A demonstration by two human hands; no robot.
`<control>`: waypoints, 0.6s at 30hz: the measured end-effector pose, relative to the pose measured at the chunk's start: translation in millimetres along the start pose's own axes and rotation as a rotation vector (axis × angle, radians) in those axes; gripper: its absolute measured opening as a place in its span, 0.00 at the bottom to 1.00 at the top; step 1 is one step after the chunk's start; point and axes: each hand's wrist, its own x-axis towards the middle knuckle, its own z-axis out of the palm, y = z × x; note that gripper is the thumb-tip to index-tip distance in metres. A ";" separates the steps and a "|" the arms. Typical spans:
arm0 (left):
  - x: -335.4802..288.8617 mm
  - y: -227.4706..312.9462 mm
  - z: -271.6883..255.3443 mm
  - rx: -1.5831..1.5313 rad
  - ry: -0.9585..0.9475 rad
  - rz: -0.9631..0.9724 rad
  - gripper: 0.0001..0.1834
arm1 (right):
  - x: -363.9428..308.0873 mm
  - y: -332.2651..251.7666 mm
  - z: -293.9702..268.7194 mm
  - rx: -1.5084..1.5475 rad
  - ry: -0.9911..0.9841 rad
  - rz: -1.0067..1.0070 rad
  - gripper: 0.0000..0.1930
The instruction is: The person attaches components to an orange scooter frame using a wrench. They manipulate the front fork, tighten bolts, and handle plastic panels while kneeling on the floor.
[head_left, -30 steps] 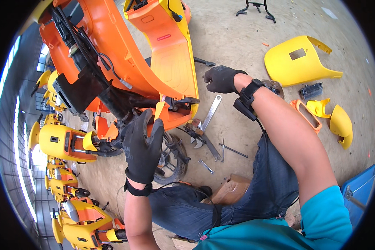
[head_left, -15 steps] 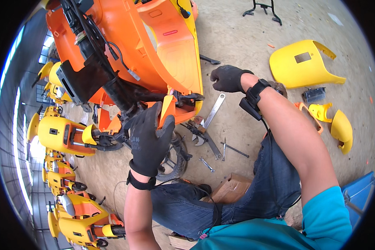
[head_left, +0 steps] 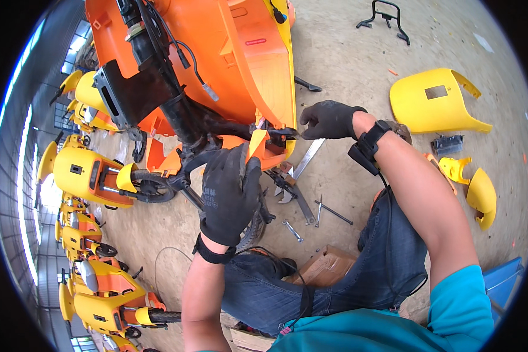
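Note:
In a black glove, my left hand (head_left: 230, 196) is closed on the pointed edge of an orange plastic panel (head_left: 257, 144) low on the front of a partly stripped scooter (head_left: 229, 70). My right hand (head_left: 331, 120), also gloved in black, is curled just right of a black metal bracket end (head_left: 283, 134) beside that panel. Its fingertips are drawn together; whatever may be between them is hidden. The scooter's black steering column (head_left: 179, 114) rises behind my left hand, with loose cables and a plug connector (head_left: 210, 92) hanging by it. A front wheel (head_left: 253, 230) shows beneath.
On the ground lie a long flat wrench (head_left: 308, 157), an adjustable wrench (head_left: 285, 195), a small spanner (head_left: 292, 231) and a thin rod (head_left: 337, 213). Yellow covers (head_left: 434, 105) lie at right. A cardboard box (head_left: 324, 267) sits between my legs. Several yellow scooters (head_left: 91, 182) line the left.
The view has shifted, so the scooter appears further right. My right hand has moved down to the bracket end, over the long wrench's upper end. My left hand keeps its grip on the orange panel.

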 end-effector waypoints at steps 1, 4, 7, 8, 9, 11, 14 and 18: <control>-1.5 -1.1 1.2 -0.021 0.002 -0.018 0.14 | -0.9 -6.9 -0.2 -0.001 -0.028 0.014 0.29; -3.7 0.3 1.2 -0.049 0.008 -0.078 0.14 | 3.0 -5.0 6.1 -0.052 -0.046 -0.018 0.29; -7.4 -2.5 3.2 -0.013 0.071 -0.040 0.13 | 4.0 -1.9 7.1 -0.093 -0.041 -0.003 0.28; -9.0 -4.1 4.2 0.007 0.098 -0.013 0.13 | 4.4 -0.6 8.2 -0.108 -0.038 0.009 0.28; -8.2 -4.8 2.3 0.014 0.088 -0.007 0.13 | 4.7 0.4 9.0 -0.122 -0.033 0.021 0.28; -3.7 -5.5 -3.5 0.025 0.068 0.004 0.13 | 4.5 1.5 10.4 -0.136 -0.024 0.013 0.27; 0.8 -6.3 -4.0 0.012 0.080 0.001 0.12 | 4.1 0.4 11.6 -0.141 -0.030 0.018 0.27; 0.6 -7.3 -1.3 -0.011 0.094 -0.013 0.11 | 6.8 -0.1 14.8 -0.164 -0.044 -0.001 0.26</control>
